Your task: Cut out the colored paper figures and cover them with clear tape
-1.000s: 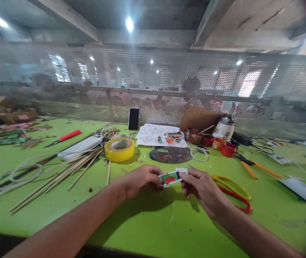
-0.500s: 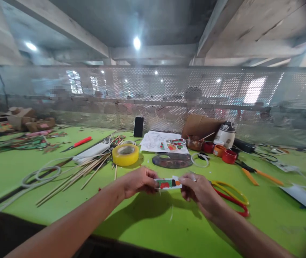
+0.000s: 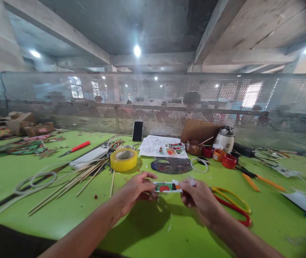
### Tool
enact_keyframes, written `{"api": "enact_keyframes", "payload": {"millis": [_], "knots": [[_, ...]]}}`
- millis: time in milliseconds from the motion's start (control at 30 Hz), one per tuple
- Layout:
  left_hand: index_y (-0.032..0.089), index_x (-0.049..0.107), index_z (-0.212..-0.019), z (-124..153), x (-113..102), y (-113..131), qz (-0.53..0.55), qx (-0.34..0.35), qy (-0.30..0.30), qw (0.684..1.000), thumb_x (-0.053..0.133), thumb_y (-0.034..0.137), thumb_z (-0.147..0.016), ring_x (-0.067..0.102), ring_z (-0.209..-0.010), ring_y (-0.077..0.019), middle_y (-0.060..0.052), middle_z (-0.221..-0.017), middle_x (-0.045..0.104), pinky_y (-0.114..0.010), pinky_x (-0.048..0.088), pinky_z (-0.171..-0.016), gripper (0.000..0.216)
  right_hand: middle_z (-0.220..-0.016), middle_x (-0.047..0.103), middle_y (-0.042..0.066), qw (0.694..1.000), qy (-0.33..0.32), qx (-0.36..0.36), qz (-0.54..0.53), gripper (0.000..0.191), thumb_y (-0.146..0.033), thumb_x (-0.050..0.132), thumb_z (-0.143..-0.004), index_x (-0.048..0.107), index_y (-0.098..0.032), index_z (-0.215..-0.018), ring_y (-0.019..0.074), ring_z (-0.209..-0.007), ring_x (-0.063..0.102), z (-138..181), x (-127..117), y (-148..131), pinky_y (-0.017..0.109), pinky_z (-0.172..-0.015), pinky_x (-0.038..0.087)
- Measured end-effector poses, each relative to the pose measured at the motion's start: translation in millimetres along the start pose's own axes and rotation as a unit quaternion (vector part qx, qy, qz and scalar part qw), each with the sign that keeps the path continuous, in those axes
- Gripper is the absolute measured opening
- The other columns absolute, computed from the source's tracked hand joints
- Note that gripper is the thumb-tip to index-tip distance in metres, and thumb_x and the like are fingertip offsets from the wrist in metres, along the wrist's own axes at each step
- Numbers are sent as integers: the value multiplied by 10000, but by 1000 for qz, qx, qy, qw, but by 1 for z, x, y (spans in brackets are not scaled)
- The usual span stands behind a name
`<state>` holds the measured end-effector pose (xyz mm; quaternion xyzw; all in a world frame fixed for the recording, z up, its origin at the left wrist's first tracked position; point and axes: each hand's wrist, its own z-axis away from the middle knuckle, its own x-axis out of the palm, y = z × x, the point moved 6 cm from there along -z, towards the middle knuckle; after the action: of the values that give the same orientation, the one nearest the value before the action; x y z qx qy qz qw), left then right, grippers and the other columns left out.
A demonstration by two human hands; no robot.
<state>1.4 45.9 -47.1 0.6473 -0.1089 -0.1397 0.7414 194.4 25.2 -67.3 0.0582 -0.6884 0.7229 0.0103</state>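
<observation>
Above the table (image 3: 190,236), white-edged paper (image 3: 165,187) shows green, red, black, orange.

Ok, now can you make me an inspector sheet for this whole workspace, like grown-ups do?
Surface: green table, with specks on it.
Things in hand: small painted card, patches of green, red, black and orange.
Clutter: tape, sticks, red-handled knife, paint pots.
Grips: left hand at the card's left end; right hand pinching its right end.
Cables: white cord, looped at left.
Surroundings: mesh screen behind, lights overhead.
</observation>
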Motion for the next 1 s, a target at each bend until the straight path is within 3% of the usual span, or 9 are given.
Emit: {"api": "enact_keyframes", "payload": {"millis": [67,100,167,200,267,367,467,833,1000], "knots": [[146,562,-1069,15,-13,9,-122,74,82,986,638,286,-779,622,-871,-228,-107,-967,640,-357,503,-749,331,-495,556,-27,1000,1,11,12,281,-345,609,-822,554,-140,-638,69,-429,452,0,1,4,193,-439,326],[152,566,-1082,27,-17,17,-202,137,133,961,624,282,-791,598,-957,-250,-122,-1048,616,-397,488,-831,324,-497,554,-27,999,4,23,29,286,-339,601,-827,551,-141,-627,67,-429,451,1,2,6,191,-442,333],[174,559,-1126,54,-8,32,-355,282,182,872,575,246,-826,522,-1100,-269,-129,-1179,551,-453,416,-969,309,-497,551,-27,996,11,55,74,278,-303,573,-838,545,-142,-612,61,-423,441,4,4,10,185,-438,335],[183,551,-1145,64,4,33,-406,330,166,836,538,214,-846,490,-1142,-266,-126,-1212,527,-457,398,-998,300,-488,544,-30,993,12,70,94,274,-281,556,-841,540,-144,-604,57,-410,428,5,5,11,182,-427,323],[188,525,-1183,75,28,24,-469,354,102,803,480,158,-868,471,-1158,-247,-119,-1225,516,-435,409,-1005,319,-449,516,-43,989,8,88,120,276,-254,530,-838,522,-154,-581,50,-368,382,8,9,14,178,-388,269],[181,509,-1201,72,54,3,-512,318,22,798,510,147,-853,494,-1114,-234,-97,-1188,546,-416,436,-1002,350,-389,459,-64,983,4,96,154,289,-250,509,-817,496,-169,-539,45,-314,305,10,12,17,182,-345,189],[163,515,-1200,66,65,-10,-543,299,3,784,533,188,-859,507,-1088,-252,-95,-1162,570,-444,436,-1009,343,-346,417,-71,976,11,84,201,295,-239,515,-774,480,-174,-488,45,-305,289,10,10,17,182,-343,179],[105,557,-1173,65,73,-11,-576,325,-40,749,475,202,-900,534,-1022,-258,-104,-1105,625,-443,459,-964,301,-362,410,-63,949,-28,106,296,273,-227,535,-702,476,-177,-440,60,-331,339,7,1,16,194,-356,217],[122,593,-1121,61,73,-16,-581,293,-52,757,432,235,-924,538,-1003,-268,-107,-1073,622,-475,479,-922,278,-437,452,-50,924,2,109,366,306,-348,540,-807,585,-152,-576,73,-367,361,20,-34,1,210,-398,248]]}}
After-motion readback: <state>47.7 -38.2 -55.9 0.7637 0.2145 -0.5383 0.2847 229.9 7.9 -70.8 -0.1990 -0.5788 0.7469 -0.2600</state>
